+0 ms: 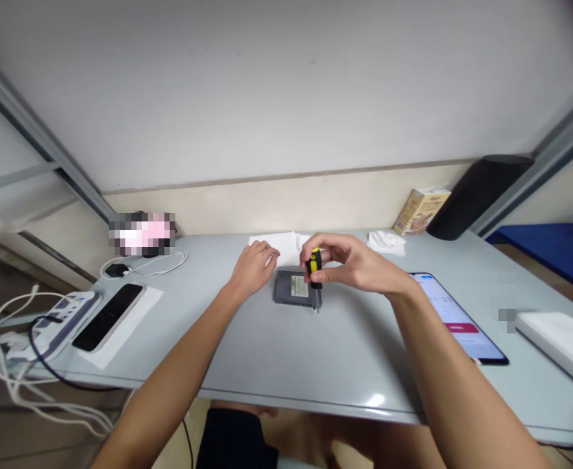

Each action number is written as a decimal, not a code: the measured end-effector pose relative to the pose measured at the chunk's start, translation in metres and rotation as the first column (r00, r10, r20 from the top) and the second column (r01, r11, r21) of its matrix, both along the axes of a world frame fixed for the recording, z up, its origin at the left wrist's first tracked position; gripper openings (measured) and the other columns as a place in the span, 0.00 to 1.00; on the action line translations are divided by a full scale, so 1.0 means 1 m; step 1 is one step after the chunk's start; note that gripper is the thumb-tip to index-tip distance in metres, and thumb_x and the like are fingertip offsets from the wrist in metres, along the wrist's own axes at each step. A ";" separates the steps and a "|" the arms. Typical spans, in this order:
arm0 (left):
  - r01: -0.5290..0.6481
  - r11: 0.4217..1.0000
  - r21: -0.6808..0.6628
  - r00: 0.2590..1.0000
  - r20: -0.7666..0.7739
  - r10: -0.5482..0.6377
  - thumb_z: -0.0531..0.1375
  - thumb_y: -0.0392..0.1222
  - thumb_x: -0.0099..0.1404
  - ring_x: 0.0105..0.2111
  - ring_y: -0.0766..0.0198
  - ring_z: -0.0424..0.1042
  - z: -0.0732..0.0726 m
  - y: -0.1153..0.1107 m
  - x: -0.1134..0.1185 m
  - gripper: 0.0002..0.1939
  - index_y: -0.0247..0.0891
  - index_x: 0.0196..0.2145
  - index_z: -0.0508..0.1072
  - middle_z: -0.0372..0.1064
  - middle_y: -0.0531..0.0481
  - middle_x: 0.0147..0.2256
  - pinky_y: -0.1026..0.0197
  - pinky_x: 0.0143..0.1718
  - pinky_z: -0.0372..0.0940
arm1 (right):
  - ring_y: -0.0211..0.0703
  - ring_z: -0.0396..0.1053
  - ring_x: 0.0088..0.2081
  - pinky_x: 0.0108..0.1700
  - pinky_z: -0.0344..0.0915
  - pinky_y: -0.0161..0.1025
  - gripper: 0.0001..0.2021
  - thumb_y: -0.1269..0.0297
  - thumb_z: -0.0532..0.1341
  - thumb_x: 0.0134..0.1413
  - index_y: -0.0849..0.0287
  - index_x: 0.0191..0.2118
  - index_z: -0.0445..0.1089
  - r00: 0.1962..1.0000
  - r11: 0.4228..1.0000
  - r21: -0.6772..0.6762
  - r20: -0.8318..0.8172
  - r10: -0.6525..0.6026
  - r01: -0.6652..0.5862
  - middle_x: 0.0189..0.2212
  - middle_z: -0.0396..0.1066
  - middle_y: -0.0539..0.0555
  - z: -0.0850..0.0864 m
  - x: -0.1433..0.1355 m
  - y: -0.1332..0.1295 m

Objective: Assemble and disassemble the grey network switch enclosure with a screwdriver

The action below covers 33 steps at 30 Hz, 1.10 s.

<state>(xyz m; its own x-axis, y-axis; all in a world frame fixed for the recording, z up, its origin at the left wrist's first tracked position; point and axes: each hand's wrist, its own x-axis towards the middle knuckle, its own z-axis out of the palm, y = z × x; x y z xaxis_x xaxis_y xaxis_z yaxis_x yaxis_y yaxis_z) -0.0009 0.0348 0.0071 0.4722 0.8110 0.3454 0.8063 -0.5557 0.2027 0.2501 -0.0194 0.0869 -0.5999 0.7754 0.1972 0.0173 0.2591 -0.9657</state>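
Observation:
My right hand (347,260) grips a black and yellow screwdriver (314,266) by its handle. The shaft points down at the right front corner of a small dark grey box-shaped device (286,282), which lies flat on the table with a pale printed label on top. Whether the tip touches the device, I cannot tell. My left hand (254,268) is just behind the device's left side, over white paper (286,247). Its fingers are curled, with thumb and index finger close together; anything between them is too small to make out.
A lit tablet (457,319) lies right, near a white slab (560,339). Crumpled tissue (386,242), a carton (422,212) and a black cylinder (479,195) stand behind. Left are a phone (109,318), a power strip (64,326) with cables, and a charger (117,270).

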 end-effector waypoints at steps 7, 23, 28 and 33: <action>0.026 1.000 -0.005 0.996 -0.087 -0.027 0.54 0.39 0.77 0.49 0.52 0.70 0.001 -0.001 -0.003 0.15 0.40 0.44 0.81 0.75 0.43 0.46 0.51 0.48 0.64 | 0.38 0.72 0.35 0.38 0.71 0.37 0.06 0.68 0.70 0.54 0.56 0.39 0.77 0.991 0.998 -0.017 0.121 0.058 -0.056 0.38 0.75 0.51 -0.001 -0.013 -0.002; -0.005 1.000 -0.016 0.992 -0.128 0.003 0.52 0.31 0.74 0.51 0.50 0.70 -0.012 0.013 -0.021 0.20 0.43 0.51 0.81 0.73 0.42 0.48 0.49 0.50 0.65 | 0.43 0.80 0.37 0.49 0.76 0.49 0.24 0.57 0.78 0.43 0.50 0.41 0.64 0.711 0.819 -0.105 -0.444 -0.546 0.564 0.40 0.72 0.46 -0.046 -0.013 0.041; -0.126 0.992 0.007 0.986 -0.108 0.126 0.52 0.29 0.72 0.52 0.48 0.69 -0.011 0.019 -0.028 0.21 0.40 0.54 0.80 0.72 0.40 0.51 0.48 0.52 0.65 | 0.44 0.80 0.38 0.52 0.76 0.53 0.24 0.54 0.77 0.44 0.50 0.41 0.65 0.662 0.766 -0.127 -0.428 -0.616 0.630 0.41 0.72 0.47 -0.064 -0.016 0.050; 0.062 0.998 -0.014 0.995 -0.077 -0.063 0.51 0.25 0.69 0.53 0.52 0.69 -0.013 0.021 -0.031 0.27 0.47 0.54 0.81 0.71 0.43 0.52 0.50 0.54 0.66 | 0.45 0.78 0.45 0.56 0.75 0.53 0.24 0.55 0.76 0.45 0.50 0.41 0.63 0.629 0.729 -0.102 -0.435 -0.644 0.677 0.41 0.72 0.49 -0.073 -0.023 0.053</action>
